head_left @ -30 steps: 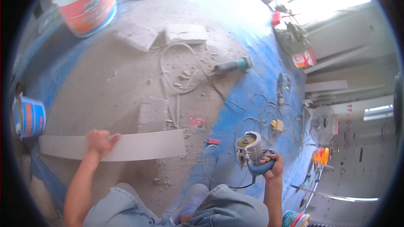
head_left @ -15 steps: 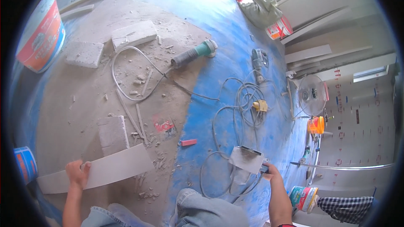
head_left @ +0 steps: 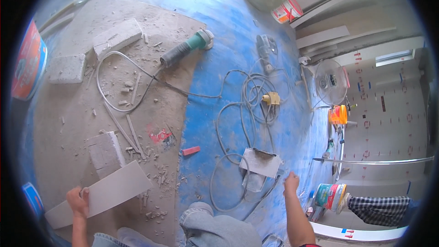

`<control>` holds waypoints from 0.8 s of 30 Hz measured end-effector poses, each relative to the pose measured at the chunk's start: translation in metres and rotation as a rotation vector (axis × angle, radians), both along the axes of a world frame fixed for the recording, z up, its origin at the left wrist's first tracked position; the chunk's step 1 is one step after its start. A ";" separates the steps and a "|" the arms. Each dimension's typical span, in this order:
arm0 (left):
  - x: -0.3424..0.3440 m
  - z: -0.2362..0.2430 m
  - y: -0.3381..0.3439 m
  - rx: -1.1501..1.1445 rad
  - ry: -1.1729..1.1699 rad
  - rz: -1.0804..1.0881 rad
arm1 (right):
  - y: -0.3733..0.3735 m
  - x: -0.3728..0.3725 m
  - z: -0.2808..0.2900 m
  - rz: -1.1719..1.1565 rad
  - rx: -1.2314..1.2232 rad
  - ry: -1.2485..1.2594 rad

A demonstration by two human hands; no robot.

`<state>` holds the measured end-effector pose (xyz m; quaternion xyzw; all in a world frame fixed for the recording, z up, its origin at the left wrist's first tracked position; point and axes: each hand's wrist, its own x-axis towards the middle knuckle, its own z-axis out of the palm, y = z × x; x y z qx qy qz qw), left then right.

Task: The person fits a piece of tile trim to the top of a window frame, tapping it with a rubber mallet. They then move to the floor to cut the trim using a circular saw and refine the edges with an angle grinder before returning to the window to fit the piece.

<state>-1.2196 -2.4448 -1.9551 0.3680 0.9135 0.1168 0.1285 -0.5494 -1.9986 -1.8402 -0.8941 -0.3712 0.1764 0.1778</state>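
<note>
My left hand (head_left: pixel 78 202) grips the long edge of a pale, flat tile strip (head_left: pixel 120 186), fingers wrapped round it. The strip tilts up to the right, its far corner overlapping a pale block (head_left: pixel 104 152). My right hand (head_left: pixel 291 185) is over the blue floor covering with its fingers curled. Whatever it holds, if anything, I cannot make out. Just left of that hand lies a white rectangular piece (head_left: pixel 261 163) with a dark smudged edge, among grey cable loops. A green and black angle grinder (head_left: pixel 187 48) rests farther off on the dusty board.
Two pale blocks (head_left: pixel 118 39) (head_left: pixel 67 69) and broken chips lie on the dusty board (head_left: pixel 59 142). A red bar (head_left: pixel 190 150), yellow connector (head_left: pixel 271 98) and coiled cable (head_left: pixel 247 105) are on the blue covering (head_left: pixel 201 123). Buckets (head_left: pixel 330 195) stand right, another bucket (head_left: pixel 30 66) left.
My right hand has drawn slightly away from the white piece; the dark object seen at its fingers no longer shows there. The left hand still grips the strip, now tilted more steeply. The view has shifted.
</note>
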 end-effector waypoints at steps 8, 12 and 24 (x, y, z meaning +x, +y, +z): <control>-0.002 0.000 0.011 -0.016 -0.030 -0.022 | -0.117 -0.182 -0.017 0.881 -0.130 0.190; -0.003 -0.002 0.018 0.089 0.005 -0.038 | -0.173 -0.112 -0.027 1.463 -0.491 -0.030; 0.001 -0.003 0.016 0.107 0.099 -0.059 | -0.122 -0.029 -0.024 1.507 -1.580 0.338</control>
